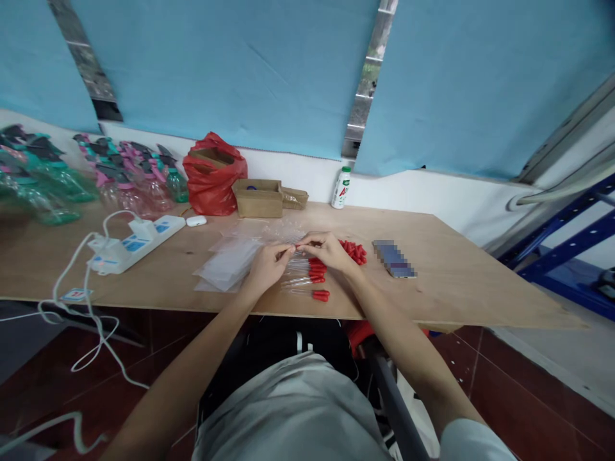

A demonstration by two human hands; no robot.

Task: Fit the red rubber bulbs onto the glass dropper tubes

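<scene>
My left hand (270, 267) and my right hand (324, 250) meet above the table with their fingertips pinched together. Between them shows a small red bit of a dropper (295, 246); the fingers hide most of it. Just below my hands lie several finished droppers (314, 276), clear thin tubes with red rubber bulbs, their bulbs pointing right. A heap of loose red rubber bulbs (354, 251) is beside my right hand. Clear plastic bags (228, 264) lie flat to the left of my left hand. Thin clear tubes (283, 232) are spread behind the hands.
Along the back stand a red plastic bag (214, 182), a cardboard box (259, 198) and a white bottle (341, 187). A phone (394, 258) lies at right. To the left are a power strip (139, 246) with trailing cables and several spray bottles (129, 186).
</scene>
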